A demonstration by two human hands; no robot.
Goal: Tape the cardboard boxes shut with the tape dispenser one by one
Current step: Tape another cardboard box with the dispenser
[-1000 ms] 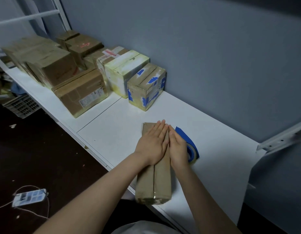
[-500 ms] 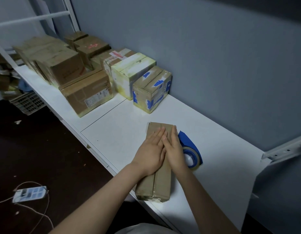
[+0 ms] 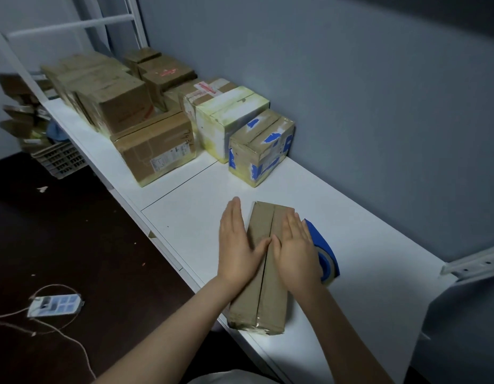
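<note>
Our left hand (image 3: pixel 237 245) and right hand (image 3: pixel 295 253) lie flat on the long box (image 3: pixel 268 295)
Fingers straight, either side of its seam, near edge of the white table (image 3: pixel 190 217); blue tape dispenser (image 3: pixel 324 253) just right, stacked boxes (image 3: pixel 154 148) far left

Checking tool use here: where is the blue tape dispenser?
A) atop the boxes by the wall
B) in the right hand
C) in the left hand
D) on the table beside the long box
D: the tape dispenser lies on the table right of the long box; the left hand and right hand lie flat on that box.
</note>
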